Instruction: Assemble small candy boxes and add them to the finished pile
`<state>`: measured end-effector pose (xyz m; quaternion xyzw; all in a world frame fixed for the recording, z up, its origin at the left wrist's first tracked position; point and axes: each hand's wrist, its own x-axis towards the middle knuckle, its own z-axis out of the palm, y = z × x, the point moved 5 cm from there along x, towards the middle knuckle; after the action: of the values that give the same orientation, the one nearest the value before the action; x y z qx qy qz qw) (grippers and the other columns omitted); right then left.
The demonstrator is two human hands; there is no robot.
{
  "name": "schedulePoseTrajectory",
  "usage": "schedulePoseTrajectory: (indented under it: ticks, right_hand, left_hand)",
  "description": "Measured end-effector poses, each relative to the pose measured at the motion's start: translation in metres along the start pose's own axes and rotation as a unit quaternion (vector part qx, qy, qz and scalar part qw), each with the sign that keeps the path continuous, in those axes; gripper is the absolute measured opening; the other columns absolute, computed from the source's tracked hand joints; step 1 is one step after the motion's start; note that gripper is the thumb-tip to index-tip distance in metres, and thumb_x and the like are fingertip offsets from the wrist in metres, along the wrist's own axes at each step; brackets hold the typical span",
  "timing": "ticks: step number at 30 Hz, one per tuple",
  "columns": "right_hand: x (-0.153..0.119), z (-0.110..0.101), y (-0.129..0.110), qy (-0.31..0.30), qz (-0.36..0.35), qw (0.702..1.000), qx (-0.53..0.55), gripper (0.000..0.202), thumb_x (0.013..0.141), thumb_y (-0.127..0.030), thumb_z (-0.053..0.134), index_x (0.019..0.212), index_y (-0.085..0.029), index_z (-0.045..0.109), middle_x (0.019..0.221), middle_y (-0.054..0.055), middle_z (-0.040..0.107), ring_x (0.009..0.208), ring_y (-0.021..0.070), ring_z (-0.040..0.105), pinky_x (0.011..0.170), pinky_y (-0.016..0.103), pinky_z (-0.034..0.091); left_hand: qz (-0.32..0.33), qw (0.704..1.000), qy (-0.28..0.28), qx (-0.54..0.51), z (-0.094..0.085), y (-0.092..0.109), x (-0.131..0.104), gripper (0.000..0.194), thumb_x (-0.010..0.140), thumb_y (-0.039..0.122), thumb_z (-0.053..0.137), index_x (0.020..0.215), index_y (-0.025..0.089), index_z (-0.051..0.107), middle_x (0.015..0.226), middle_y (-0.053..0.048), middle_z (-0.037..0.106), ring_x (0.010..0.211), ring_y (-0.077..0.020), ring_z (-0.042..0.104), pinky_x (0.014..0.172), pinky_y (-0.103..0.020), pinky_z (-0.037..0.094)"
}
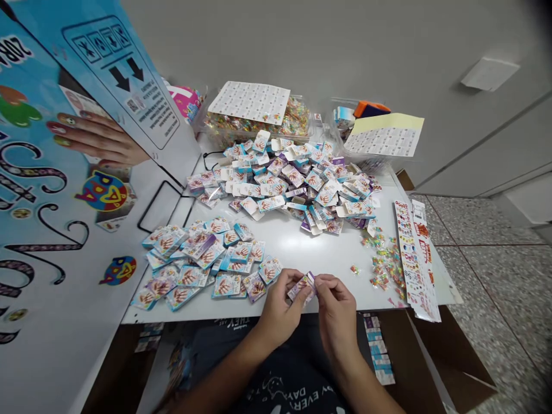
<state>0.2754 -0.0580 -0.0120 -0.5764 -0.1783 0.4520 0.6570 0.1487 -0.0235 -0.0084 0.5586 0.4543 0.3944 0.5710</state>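
Observation:
At the table's front edge, my left hand (282, 305) is closed around a small purple and white box (302, 285), its thumb on the printed face. My right hand (335, 299) is beside it, thumb and fingers pinched together at the box's right end. Left of my hands lies a pile of small blue and purple boxes (207, 259). Behind them is a larger heap of small boxes (297, 184), several with raised flaps. Small packets of colourful pieces (383, 261) lie to the right, with a single packet (354, 269) nearer my right hand.
Sticker strips (409, 253) lie along the table's right edge. Clear bins with printed sheets (250, 102) (383, 138) stand at the back. A large printed blue and white display (86, 172) rises at the left. Open cardboard boxes (452, 356) are below the table.

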Motion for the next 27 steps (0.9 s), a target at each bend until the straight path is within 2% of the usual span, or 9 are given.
schedulePoseTrajectory:
  ticks: [3, 5, 8, 11, 14, 17, 22, 27]
  right_hand:
    - [0.000, 0.004, -0.004, -0.019, -0.019, 0.999, -0.025, 0.029, 0.073, -0.037, 0.083, 0.068, -0.019, 0.061, 0.082, 0.002, 0.062, 0.079, 0.0169, 0.056, 0.075, 0.031, 0.047]
    - [0.000, 0.010, -0.005, -0.084, 0.028, 0.996, -0.006, 0.032, 0.075, -0.037, 0.081, 0.066, -0.020, 0.056, 0.076, -0.001, 0.055, 0.072, 0.0147, 0.050, 0.068, 0.029, 0.044]
    - [0.001, 0.017, -0.007, -0.210, 0.093, 0.973, 0.013, 0.036, 0.081, -0.035, 0.076, 0.064, -0.020, 0.049, 0.069, -0.004, 0.045, 0.065, 0.0126, 0.041, 0.062, 0.026, 0.037]
    - [0.003, 0.014, -0.013, -0.269, 0.062, 0.960, -0.042, 0.033, 0.088, -0.032, 0.070, 0.066, -0.020, 0.049, 0.069, -0.004, 0.044, 0.066, 0.0127, 0.038, 0.063, 0.026, 0.033]
    - [0.003, 0.010, -0.016, -0.282, 0.027, 0.956, -0.079, 0.032, 0.094, -0.032, 0.064, 0.068, -0.020, 0.050, 0.069, -0.004, 0.045, 0.065, 0.0127, 0.038, 0.062, 0.026, 0.032]
    - [-0.002, 0.011, -0.019, -0.287, 0.014, 0.955, -0.072, 0.032, 0.096, -0.033, 0.062, 0.068, -0.020, 0.050, 0.070, -0.004, 0.046, 0.066, 0.0127, 0.039, 0.063, 0.026, 0.032]
    - [-0.008, 0.016, -0.026, -0.281, 0.004, 0.956, -0.081, 0.033, 0.097, -0.033, 0.061, 0.069, -0.020, 0.048, 0.069, -0.005, 0.045, 0.064, 0.0116, 0.039, 0.061, 0.025, 0.033]
    - [-0.015, 0.022, -0.035, -0.260, -0.035, 0.953, -0.154, 0.032, 0.098, -0.035, 0.057, 0.071, -0.020, 0.049, 0.070, -0.005, 0.046, 0.066, 0.0118, 0.041, 0.063, 0.025, 0.036]
  left_hand:
    - [0.070, 0.995, 0.022, 0.071, -0.002, 0.008, -0.001, 0.018, 0.102, 0.028, 0.049, 0.113, 0.021, 0.061, 0.107, -0.008, 0.066, 0.102, -0.0217, 0.063, 0.093, -0.035, 0.047]
    - [0.120, 0.988, 0.010, 0.094, -0.003, 0.018, -0.004, 0.023, 0.104, 0.025, 0.043, 0.116, 0.020, 0.061, 0.109, -0.009, 0.063, 0.105, -0.0224, 0.060, 0.095, -0.036, 0.045]
    - [0.157, 0.981, -0.059, 0.093, -0.004, 0.028, -0.007, 0.025, 0.099, 0.030, 0.052, 0.121, 0.019, 0.059, 0.107, -0.009, 0.056, 0.102, -0.0239, 0.056, 0.091, -0.038, 0.047]
    - [0.170, 0.973, -0.122, 0.097, -0.007, 0.029, -0.007, 0.034, 0.096, 0.035, 0.061, 0.125, 0.020, 0.055, 0.109, -0.008, 0.051, 0.103, -0.0240, 0.053, 0.091, -0.039, 0.047]
    - [0.201, 0.963, -0.143, 0.108, -0.010, 0.026, -0.006, 0.039, 0.097, 0.042, 0.061, 0.129, 0.021, 0.054, 0.106, -0.007, 0.050, 0.099, -0.0226, 0.053, 0.088, -0.036, 0.048]
    - [0.230, 0.958, -0.127, 0.111, -0.013, 0.022, -0.007, 0.046, 0.097, 0.048, 0.058, 0.133, 0.020, 0.053, 0.105, -0.007, 0.049, 0.096, -0.0220, 0.052, 0.085, -0.035, 0.049]
    - [0.285, 0.946, -0.098, 0.119, -0.011, 0.020, -0.011, 0.051, 0.099, 0.049, 0.053, 0.142, 0.021, 0.049, 0.106, -0.008, 0.051, 0.093, -0.0215, 0.053, 0.081, -0.033, 0.051]
    - [0.332, 0.929, -0.069, 0.151, -0.010, 0.022, -0.011, 0.062, 0.100, 0.058, 0.041, 0.149, 0.020, 0.043, 0.106, -0.009, 0.052, 0.095, -0.0225, 0.053, 0.084, -0.035, 0.052]
